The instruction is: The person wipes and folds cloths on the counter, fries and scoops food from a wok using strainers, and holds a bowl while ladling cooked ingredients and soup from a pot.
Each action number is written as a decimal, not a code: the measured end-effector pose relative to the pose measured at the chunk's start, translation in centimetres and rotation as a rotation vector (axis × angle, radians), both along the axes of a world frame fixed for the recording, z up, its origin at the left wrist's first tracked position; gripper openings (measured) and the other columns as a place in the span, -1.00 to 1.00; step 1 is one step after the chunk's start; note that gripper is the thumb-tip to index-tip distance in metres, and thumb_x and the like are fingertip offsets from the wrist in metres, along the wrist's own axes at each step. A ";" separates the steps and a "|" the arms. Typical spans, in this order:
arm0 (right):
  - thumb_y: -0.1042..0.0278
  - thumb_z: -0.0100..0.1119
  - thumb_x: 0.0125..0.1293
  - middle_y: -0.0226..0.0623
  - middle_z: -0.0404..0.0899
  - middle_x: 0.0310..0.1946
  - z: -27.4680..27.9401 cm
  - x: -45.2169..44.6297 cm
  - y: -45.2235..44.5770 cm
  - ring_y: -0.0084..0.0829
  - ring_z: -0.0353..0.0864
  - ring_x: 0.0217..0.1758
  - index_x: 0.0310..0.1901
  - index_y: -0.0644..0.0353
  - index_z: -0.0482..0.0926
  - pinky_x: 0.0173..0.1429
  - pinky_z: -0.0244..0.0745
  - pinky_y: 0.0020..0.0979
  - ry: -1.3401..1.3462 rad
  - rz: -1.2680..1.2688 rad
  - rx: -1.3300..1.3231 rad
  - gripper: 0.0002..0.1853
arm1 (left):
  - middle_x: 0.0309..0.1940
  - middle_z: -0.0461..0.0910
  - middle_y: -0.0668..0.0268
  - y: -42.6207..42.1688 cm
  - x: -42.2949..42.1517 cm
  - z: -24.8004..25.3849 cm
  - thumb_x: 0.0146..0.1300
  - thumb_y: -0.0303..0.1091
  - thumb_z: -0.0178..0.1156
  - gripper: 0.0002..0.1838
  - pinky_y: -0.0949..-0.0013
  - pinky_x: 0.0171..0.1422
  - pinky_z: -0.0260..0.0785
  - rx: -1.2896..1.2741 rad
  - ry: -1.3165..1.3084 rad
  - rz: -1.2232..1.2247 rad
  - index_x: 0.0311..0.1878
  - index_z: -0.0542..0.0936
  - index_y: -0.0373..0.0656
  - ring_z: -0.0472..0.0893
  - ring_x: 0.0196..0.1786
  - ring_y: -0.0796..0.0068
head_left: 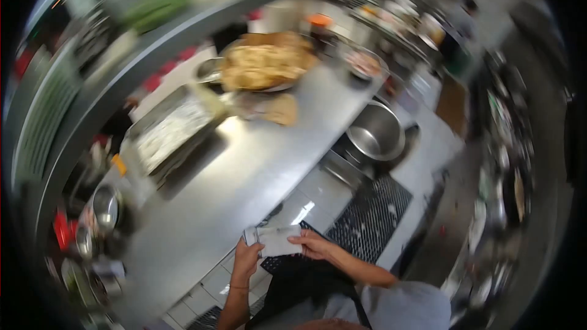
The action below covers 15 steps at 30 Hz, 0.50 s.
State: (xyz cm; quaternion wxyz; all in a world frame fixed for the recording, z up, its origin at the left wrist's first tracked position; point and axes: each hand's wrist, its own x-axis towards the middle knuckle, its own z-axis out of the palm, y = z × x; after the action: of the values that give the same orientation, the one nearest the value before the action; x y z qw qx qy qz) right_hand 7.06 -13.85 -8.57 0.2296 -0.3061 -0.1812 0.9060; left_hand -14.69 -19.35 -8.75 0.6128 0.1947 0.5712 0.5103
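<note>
Between the left fingers (255, 248) and the right fingers (296, 240) is a cloth (278, 242), with an apron (299, 290) just behind it. The counter (244, 174) stretches ahead and to the left of the fingers. On it, ahead-left, stands a tray (185, 152); farther off, past the tray, a heap of food (266, 64). A steel basin (106, 206) lies well left of the fingers. Ahead-right, beside the counter, is a pot (375, 131); nearer, right of the fingers, a mat (370, 214) lies on the floor (313, 190)
</note>
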 end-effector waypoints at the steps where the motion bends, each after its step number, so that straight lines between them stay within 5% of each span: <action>1: 0.31 0.17 0.32 -0.18 0.47 0.13 0.0 1.7 -0.8 -0.40 0.53 0.14 0.22 0.34 0.32 0.17 0.54 -0.39 0.026 -0.081 0.045 -0.50 | -0.10 0.50 0.24 0.7 1.7 -2.5 -0.03 -0.69 0.05 -0.44 0.41 0.02 0.43 0.032 0.189 -0.087 0.16 0.33 -0.37 0.55 -0.06 0.42; 2: 0.29 0.15 0.33 -0.20 0.44 0.17 -3.1 3.5 -1.5 -0.44 0.52 0.15 0.25 0.32 0.30 0.19 0.49 -0.41 0.055 -0.085 0.028 -0.48 | -0.10 0.50 0.24 1.4 3.6 -4.5 -0.03 -0.69 0.05 -0.44 0.41 0.02 0.43 -0.001 0.189 -0.250 0.16 0.33 -0.37 0.55 -0.06 0.42; 4: 0.17 0.17 0.33 -0.43 0.52 -0.28 -3.0 7.6 -3.2 -0.63 0.47 -0.27 -0.09 0.24 0.51 -0.28 0.39 -0.54 -0.232 -0.032 0.228 -0.70 | -0.08 0.48 0.24 2.1 7.7 -6.8 0.02 -0.70 0.01 -0.48 0.40 0.03 0.42 0.327 0.733 -0.419 0.14 0.31 -0.28 0.53 -0.06 0.44; 5: 0.12 0.20 0.31 -0.50 0.44 -0.45 -2.4 9.3 -4.1 -0.67 0.33 -0.43 -0.24 0.18 0.52 -0.41 0.23 -0.55 -0.226 -0.100 0.317 -0.73 | -0.09 0.48 0.25 2.9 11.1 -4.8 0.08 -0.65 0.00 -0.56 0.38 0.03 0.42 0.221 0.488 -0.483 0.09 0.33 -0.24 0.54 -0.06 0.43; 8: 0.18 0.11 0.34 -0.47 0.48 -0.42 0.5 16.3 -7.9 -0.63 0.42 -0.41 -0.21 0.23 0.52 -0.34 0.36 -0.53 -0.145 -0.486 0.149 -0.75 | -0.09 0.50 0.32 3.0 20.0 1.6 0.35 -0.23 -0.02 -0.72 0.30 -0.03 0.48 -0.037 -0.305 -0.602 0.03 0.36 -0.17 0.56 -0.10 0.39; 10: 0.22 0.07 0.35 -0.38 0.52 -0.33 0.2 20.4 -10.4 -0.58 0.50 -0.29 -0.15 0.27 0.52 -0.25 0.45 -0.49 -0.053 -0.600 0.096 -0.74 | -0.10 0.50 0.29 1.6 27.0 4.2 0.39 -0.11 0.01 -0.64 0.36 -0.14 0.48 -0.192 -0.247 -0.702 0.04 0.35 -0.20 0.55 -0.17 0.43; 12: 0.17 -0.02 0.40 -0.30 0.53 -0.22 -1.4 22.7 -12.9 -0.51 0.52 -0.17 -0.07 0.26 0.50 -0.18 0.48 -0.46 -0.111 -0.608 0.232 -0.69 | -0.12 0.50 0.21 1.7 29.1 0.8 0.39 -0.07 0.04 -0.58 0.41 -0.28 0.47 0.112 0.231 -1.117 0.07 0.33 -0.24 0.55 -0.28 0.45; 15: -0.02 -0.29 0.46 -0.24 0.53 -0.13 2.1 29.8 -18.1 -0.45 0.52 -0.11 0.03 0.22 0.51 -0.11 0.48 -0.41 -0.299 -0.718 0.361 -0.51 | -0.23 0.53 0.17 1.0 38.7 1.2 0.34 -0.19 0.13 -0.59 0.44 -0.46 0.45 -0.060 0.040 -1.231 0.09 0.30 -0.23 0.56 -0.38 0.46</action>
State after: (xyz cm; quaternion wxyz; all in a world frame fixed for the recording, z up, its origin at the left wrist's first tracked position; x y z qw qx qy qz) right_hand 36.83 -32.00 -6.52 0.5515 -0.4327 -0.2502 0.6679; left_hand 24.03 -18.30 -7.51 0.7892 0.4809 0.3796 0.0427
